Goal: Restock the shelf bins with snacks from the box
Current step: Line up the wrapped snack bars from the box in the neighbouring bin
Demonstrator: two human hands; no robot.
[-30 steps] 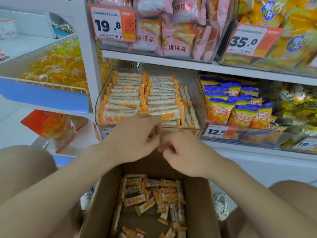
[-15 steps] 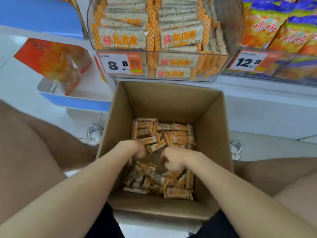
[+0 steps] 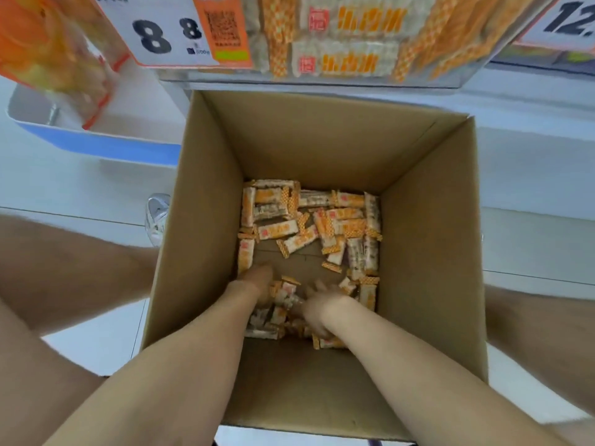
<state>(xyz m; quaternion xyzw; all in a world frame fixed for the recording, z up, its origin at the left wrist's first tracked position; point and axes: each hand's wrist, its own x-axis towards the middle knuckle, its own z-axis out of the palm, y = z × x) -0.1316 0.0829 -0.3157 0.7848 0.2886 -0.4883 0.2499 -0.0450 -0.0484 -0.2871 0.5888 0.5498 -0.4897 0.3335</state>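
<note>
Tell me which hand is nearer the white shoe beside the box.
Left. The left hand is near the box wall facing the white shoe; the right hand lies farther across, mid-box.

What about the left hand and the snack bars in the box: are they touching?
Touching. The head view shows the left hand down among the snack bars inside the box, with bars lying directly against it.

Your left arm [image 3: 186, 358] and right arm [image 3: 392, 358] reach forward and down, converging. Your left hand [image 3: 257, 284] and right hand [image 3: 317, 305] sit close together, backs up. Your fingers are too blurred to read.
</note>
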